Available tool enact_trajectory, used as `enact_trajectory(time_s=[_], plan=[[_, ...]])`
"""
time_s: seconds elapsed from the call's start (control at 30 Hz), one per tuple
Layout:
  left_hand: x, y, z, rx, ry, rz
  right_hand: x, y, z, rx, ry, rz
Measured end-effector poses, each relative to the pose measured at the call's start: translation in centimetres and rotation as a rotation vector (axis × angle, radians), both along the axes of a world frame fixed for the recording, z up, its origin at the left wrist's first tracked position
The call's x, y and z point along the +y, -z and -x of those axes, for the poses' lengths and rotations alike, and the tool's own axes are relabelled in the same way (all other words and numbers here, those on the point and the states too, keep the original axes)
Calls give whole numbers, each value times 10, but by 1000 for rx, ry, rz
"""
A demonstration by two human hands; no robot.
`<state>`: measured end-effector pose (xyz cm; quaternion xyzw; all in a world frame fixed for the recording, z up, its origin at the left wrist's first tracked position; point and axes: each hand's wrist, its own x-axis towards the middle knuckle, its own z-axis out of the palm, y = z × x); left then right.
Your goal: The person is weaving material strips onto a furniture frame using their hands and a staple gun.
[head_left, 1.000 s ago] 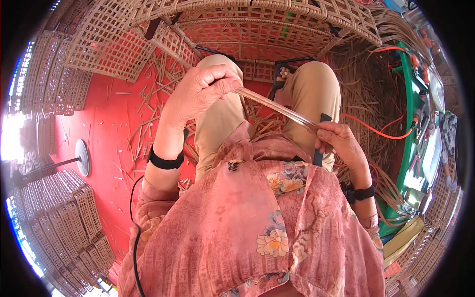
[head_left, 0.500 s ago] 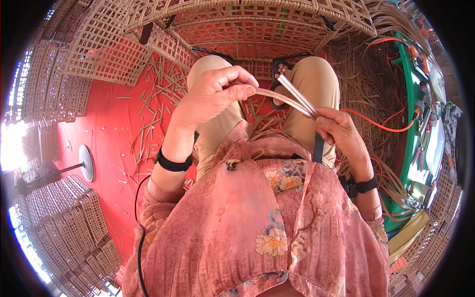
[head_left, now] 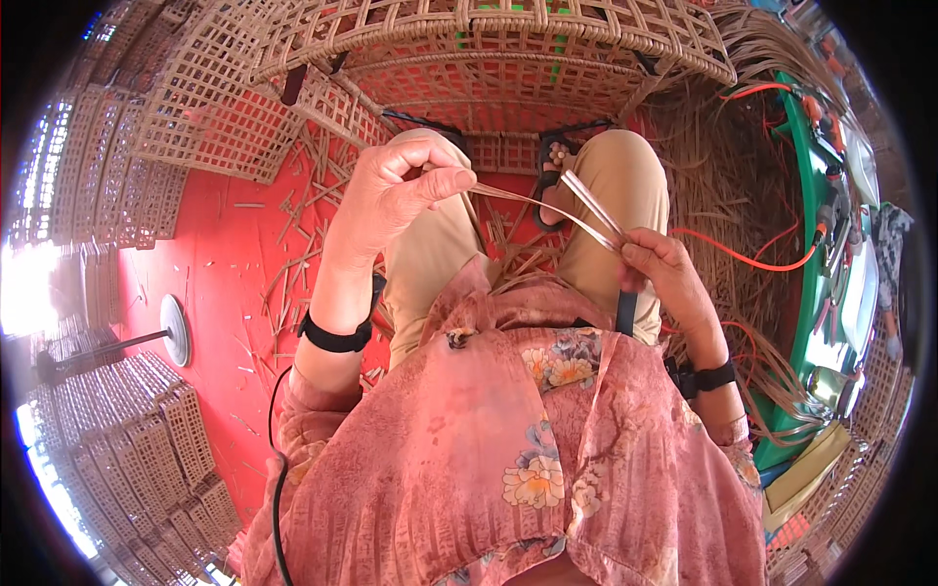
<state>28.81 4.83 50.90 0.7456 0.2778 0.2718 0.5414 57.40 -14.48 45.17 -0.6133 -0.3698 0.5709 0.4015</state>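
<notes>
Between my hands runs a thin tan weaving strip [head_left: 523, 199], bowed and with its faces parted near the left end. My left hand [head_left: 408, 186] pinches one end between thumb and forefinger over my left knee. In front of my right thigh, my right hand [head_left: 664, 269] closes on the other end. Two narrow, pale, shiny lengths [head_left: 589, 203] also stick out of the right hand's fingers, pointing up and left. Whether they are strip ends or a slim tool, I cannot tell.
A woven basket-like frame [head_left: 498, 83] stands just beyond my knees. Cut strip pieces [head_left: 303, 225] litter the red floor. Long strips [head_left: 713, 166] lie in a heap at right, beside a green bench [head_left: 806, 195] with tools and an orange hose [head_left: 752, 256]. Woven panels [head_left: 127, 430] stack at left.
My left hand has drawn left and slightly down, widening the gap between the hands. More of the strip shows, now thinner and split apart. The right hand has shifted slightly down.
</notes>
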Motion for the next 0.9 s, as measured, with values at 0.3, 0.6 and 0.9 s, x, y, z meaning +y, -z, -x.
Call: enact_trajectory(time_s=[0.3, 0.6, 0.9], plan=[[-30, 2, -44, 60, 181, 253, 28, -21, 26, -263, 91, -450], [25, -14, -32, 0, -98, 227, 30, -33, 34, -104, -121, -287], [265, 18, 140, 376, -878, -209, 23, -17, 26, -73, 68, -275]])
